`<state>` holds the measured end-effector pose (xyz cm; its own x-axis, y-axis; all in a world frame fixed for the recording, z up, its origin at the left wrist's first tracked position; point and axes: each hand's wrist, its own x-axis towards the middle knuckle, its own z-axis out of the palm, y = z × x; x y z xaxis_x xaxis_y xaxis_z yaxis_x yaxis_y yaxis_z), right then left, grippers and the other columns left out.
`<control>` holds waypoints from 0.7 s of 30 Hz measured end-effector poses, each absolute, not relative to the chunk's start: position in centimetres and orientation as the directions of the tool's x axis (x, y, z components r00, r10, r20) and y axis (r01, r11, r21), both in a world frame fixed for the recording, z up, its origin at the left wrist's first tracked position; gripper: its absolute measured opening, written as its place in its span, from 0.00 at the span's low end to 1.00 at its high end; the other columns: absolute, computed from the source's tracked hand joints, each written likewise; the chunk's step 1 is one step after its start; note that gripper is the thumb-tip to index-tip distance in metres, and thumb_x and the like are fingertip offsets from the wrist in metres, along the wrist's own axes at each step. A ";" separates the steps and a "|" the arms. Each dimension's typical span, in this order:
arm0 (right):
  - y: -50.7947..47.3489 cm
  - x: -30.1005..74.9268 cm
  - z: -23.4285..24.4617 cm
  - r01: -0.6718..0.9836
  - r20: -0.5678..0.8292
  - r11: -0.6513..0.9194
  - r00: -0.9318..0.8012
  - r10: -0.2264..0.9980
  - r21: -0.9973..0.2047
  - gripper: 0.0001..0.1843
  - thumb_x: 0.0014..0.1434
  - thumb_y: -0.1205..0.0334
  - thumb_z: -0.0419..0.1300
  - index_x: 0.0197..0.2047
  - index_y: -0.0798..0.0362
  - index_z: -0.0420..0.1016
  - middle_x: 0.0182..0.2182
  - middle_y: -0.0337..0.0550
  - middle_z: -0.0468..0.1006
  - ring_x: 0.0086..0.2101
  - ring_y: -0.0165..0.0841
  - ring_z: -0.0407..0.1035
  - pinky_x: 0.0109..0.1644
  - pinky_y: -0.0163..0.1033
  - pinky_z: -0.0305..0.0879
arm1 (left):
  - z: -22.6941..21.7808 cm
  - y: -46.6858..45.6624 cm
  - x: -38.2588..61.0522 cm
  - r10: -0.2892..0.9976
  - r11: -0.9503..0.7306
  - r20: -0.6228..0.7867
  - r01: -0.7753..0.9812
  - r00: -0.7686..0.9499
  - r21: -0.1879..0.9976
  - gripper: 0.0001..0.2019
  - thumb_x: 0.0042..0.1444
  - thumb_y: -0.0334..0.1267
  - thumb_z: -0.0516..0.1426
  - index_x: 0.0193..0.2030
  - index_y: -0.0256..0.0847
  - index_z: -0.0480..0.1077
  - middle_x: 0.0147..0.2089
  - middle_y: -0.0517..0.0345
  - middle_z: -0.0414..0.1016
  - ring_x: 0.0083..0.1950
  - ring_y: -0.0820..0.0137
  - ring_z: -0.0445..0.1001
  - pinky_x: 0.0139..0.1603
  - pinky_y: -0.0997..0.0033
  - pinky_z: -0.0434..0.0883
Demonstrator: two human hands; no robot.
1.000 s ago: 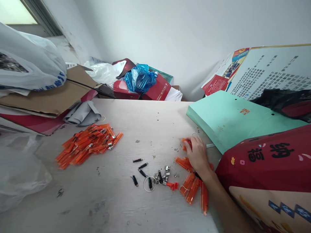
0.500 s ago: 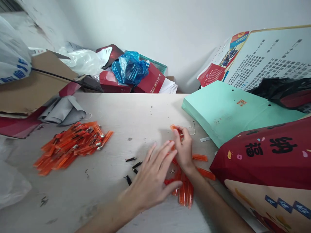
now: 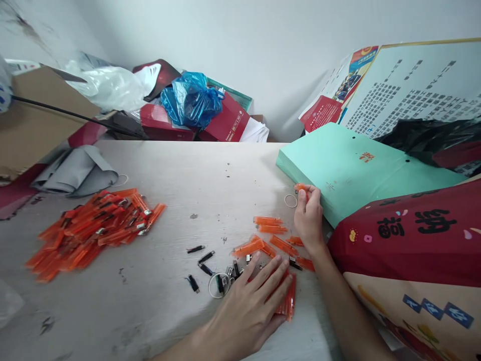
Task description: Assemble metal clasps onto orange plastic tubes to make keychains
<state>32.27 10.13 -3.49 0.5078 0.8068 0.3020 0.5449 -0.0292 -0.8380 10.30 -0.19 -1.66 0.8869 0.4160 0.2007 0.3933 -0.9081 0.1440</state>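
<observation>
My left hand (image 3: pixel 255 306) lies palm down with its fingers stretched over translucent orange lighter casings (image 3: pixel 290 298), some of which it covers. To the right, my right hand (image 3: pixel 310 218) is closed in a pinch on an orange lighter casing (image 3: pixel 299 186); only its end shows above the fingers. Between the hands more loose orange casings (image 3: pixel 268 220) are scattered on the table. Small black parts (image 3: pixel 193 284) lie left of my left hand, and several small metal pieces (image 3: pixel 230 272) sit near its fingertips, beside a pale rubber band (image 3: pixel 210 290).
A heap of orange lighters (image 3: pixel 90 230) with metal tops lies at the left. Grey folded cloth (image 3: pixel 75 170) and a cardboard box (image 3: pixel 45 115) stand behind it. A mint-green folder box (image 3: pixel 349 165) and a red printed bag (image 3: pixel 406 235) border the right side.
My right hand has moved right, away from my left hand, with the orange casing. My left hand has shifted right and down onto the casings. The view has turned slightly right.
</observation>
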 end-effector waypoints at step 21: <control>10.4 31.6 -4.0 0.631 0.215 0.109 0.093 0.972 -0.768 0.18 0.75 0.49 0.43 0.52 0.51 0.65 0.51 0.55 0.79 0.51 0.43 0.75 0.54 0.49 0.69 | -1.1 1.0 9.0 0.537 -0.830 0.370 0.395 0.758 0.394 0.21 0.71 0.43 0.52 0.66 0.36 0.67 0.68 0.45 0.72 0.71 0.56 0.68 0.75 0.44 0.60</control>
<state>31.55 10.40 -3.96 0.0934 0.9721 0.2151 0.6311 0.1093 -0.7680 9.00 0.98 -1.09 0.7585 0.5365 0.3700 0.3949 -0.8300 0.3940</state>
